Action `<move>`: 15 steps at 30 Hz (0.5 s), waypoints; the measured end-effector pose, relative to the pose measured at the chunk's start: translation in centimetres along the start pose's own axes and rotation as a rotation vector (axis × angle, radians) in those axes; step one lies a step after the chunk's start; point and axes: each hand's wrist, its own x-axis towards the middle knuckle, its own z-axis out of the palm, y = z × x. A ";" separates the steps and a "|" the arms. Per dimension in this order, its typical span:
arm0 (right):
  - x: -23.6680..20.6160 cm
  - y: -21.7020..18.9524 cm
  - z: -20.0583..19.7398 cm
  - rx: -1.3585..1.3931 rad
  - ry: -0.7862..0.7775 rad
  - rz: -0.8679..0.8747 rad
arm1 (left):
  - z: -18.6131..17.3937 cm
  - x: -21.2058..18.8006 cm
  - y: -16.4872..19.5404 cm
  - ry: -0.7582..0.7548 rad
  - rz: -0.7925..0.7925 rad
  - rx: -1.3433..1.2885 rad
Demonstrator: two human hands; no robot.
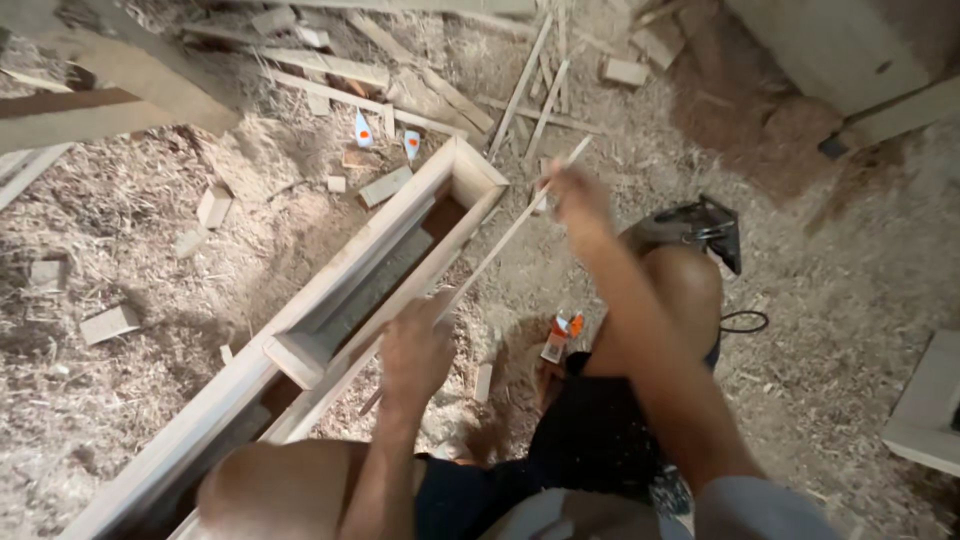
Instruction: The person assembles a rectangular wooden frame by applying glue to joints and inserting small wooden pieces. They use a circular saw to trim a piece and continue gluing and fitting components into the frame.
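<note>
A long thin wooden strip (500, 240) runs diagonally along the right side of a long wooden frame (400, 210) lying on the sawdust floor. My left hand (415, 350) is closed on the strip's near part, by the frame's edge. My right hand (572, 195) grips the strip near its far end, past the frame's corner. My bare knees show below, the right one (685, 290) raised beside my right forearm.
Sawdust and shavings cover the floor. Offcut blocks (110, 322) and loose slats (330, 65) lie scattered at left and top. A dark power tool (705, 228) with a cord sits behind my right knee. A small orange-and-white item (560, 335) lies by my leg. Boards stand at right (925, 405).
</note>
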 end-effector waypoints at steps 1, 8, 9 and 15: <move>-0.4 2.3 0.8 -0.058 0.020 0.052 | 0.6 -0.8 -0.2 -0.066 -0.130 0.022; 1.2 8.7 3.7 -0.016 -0.082 -0.073 | 4.9 -2.0 -2.2 -0.130 -0.192 0.195; 1.7 9.0 3.6 0.002 -0.092 -0.091 | 5.5 -2.3 -2.3 -0.092 -0.130 0.196; 3.5 9.8 4.5 0.075 -0.172 -0.169 | 6.9 -3.1 -2.4 0.186 -0.085 0.064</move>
